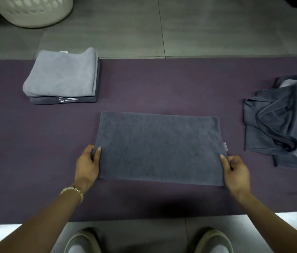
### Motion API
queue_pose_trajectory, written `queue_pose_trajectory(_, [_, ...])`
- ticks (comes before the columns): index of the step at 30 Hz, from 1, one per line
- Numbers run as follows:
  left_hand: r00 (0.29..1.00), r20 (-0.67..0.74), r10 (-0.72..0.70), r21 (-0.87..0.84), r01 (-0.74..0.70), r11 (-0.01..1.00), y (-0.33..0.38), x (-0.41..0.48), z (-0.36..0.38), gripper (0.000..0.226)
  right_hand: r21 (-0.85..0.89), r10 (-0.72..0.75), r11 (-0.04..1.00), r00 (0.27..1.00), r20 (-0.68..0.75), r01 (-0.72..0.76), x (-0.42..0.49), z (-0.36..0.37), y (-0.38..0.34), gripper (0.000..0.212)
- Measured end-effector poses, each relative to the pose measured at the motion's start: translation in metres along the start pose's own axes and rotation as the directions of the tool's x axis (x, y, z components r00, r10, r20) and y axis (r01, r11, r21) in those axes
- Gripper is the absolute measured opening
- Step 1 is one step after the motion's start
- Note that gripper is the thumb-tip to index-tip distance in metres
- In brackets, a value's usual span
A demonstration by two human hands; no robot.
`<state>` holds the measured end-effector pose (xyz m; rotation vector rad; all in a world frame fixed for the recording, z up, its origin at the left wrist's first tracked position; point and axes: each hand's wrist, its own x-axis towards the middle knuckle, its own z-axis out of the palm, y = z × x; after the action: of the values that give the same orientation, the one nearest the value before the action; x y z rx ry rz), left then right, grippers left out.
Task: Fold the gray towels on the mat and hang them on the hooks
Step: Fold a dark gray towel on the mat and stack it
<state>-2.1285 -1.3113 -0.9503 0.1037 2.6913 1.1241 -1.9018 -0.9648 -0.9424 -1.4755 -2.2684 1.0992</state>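
The left hand and right hand are pinching the side edges of the gray towel lying flat mid-mat; soft and light, it is probably drooping unless taken by its corners.

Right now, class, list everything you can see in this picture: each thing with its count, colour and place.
laundry basket: one, white, floor, top left.
floor tiles: gray, under the mat.
mat: one, purple, across the floor.
folded towels: two, light gray on dark gray, mat's far left.
flat towel: one, dark gray, mat centre.
unfolded towel pile: one, mostly dark gray, mat's right.
bracelet: one, pale beads, left wrist.
shoes: two, pale, bottom edge.
left hand: pinches flat towel's left edge.
right hand: pinches its right edge.
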Motion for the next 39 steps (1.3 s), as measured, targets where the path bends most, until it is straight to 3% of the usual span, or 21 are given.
queue_pose_trajectory(8, [0.996, -0.076, -0.037, 0.047, 0.04, 0.998, -0.004, -0.007, 0.001, 0.018, 0.008, 0.032, 0.999, 0.998, -0.062, -0.032, -0.007, 0.007, 0.001, 0.03])
queue_pose_trajectory(11, [0.996, -0.066, -0.061, 0.086, 0.067, 0.994, -0.007, -0.006, -0.002, 0.034, -0.148, -0.169, 0.977, 0.978, -0.118, 0.151, -0.011, 0.007, -0.011, 0.026])
queue_pose_trajectory(13, [0.995, -0.017, -0.094, 0.073, 0.095, 0.993, -0.003, -0.004, -0.004, 0.041, -0.24, -0.342, 0.914, 0.94, -0.023, 0.327, -0.014, 0.013, -0.02, 0.036])
queue_pose_trajectory(15, [0.992, 0.06, -0.11, 0.078, 0.105, 0.991, 0.006, -0.002, -0.004, 0.042, -0.285, -0.412, 0.847, 0.893, 0.18, 0.448, -0.016, 0.025, -0.03, 0.047])
queue_pose_trajectory(18, [0.968, 0.152, -0.2, 0.088, 0.189, 0.978, 0.019, 0.007, -0.003, 0.049, -0.354, -0.426, 0.733, 0.798, 0.426, 0.58, -0.017, 0.048, -0.04, 0.059])
queue_pose_trajectory(21, [0.872, 0.351, -0.342, -0.077, 0.391, 0.917, 0.031, 0.023, -0.013, 0.046, -0.441, -0.369, 0.669, 0.782, 0.503, 0.599, -0.015, 0.064, -0.04, 0.064])
queue_pose_trajectory(22, [0.83, 0.449, -0.331, -0.135, 0.429, 0.893, 0.034, 0.028, -0.017, 0.039, -0.469, -0.356, 0.651, 0.786, 0.504, 0.596, -0.014, 0.066, -0.038, 0.064])
queue_pose_trajectory(24, [0.788, 0.577, -0.215, -0.137, 0.353, 0.926, 0.047, 0.035, -0.03, 0.033, -0.507, -0.355, 0.626, 0.795, 0.492, 0.593, -0.014, 0.069, -0.035, 0.063])
queue_pose_trajectory(28, [0.78, 0.626, -0.001, -0.164, 0.133, 0.977, 0.08, 0.038, -0.042, 0.056, -0.437, -0.363, 0.677, 0.785, 0.503, 0.593, -0.012, 0.068, -0.036, 0.062])
queue_pose_trajectory(30, [0.769, 0.63, 0.11, -0.308, 0.117, 0.944, 0.107, 0.026, -0.034, 0.058, -0.247, -0.399, 0.809, 0.806, 0.437, 0.534, -0.013, 0.061, -0.043, 0.058])
queue_pose_trajectory(32, [0.747, 0.622, 0.235, -0.446, 0.092, 0.89, 0.137, 0.006, -0.016, 0.059, 0.005, -0.389, 0.915, 0.879, 0.275, 0.403, -0.013, 0.053, -0.053, 0.044])
queue_pose_trajectory(34, [0.673, 0.652, 0.35, -0.506, 0.043, 0.861, 0.163, -0.015, 0.008, 0.06, 0.285, -0.201, 0.949, 0.957, 0.211, 0.136, -0.01, 0.047, -0.061, 0.036])
queue_pose_trajectory(35, [0.614, 0.684, 0.394, -0.514, 0.022, 0.858, 0.174, -0.024, 0.02, 0.059, 0.417, -0.058, 0.907, 0.961, 0.271, -0.062, -0.008, 0.044, -0.064, 0.043])
queue_pose_trajectory(37, [0.553, 0.727, 0.406, -0.511, 0.041, 0.859, 0.187, -0.035, 0.038, 0.049, 0.535, 0.153, 0.737, 0.873, 0.463, -0.413, -0.002, 0.036, -0.063, 0.064])
queue_pose_trajectory(39, [0.649, 0.647, 0.402, -0.496, -0.043, 0.867, 0.189, -0.037, 0.049, 0.037, 0.536, 0.232, 0.613, 0.781, 0.581, -0.581, 0.002, 0.027, -0.058, 0.069])
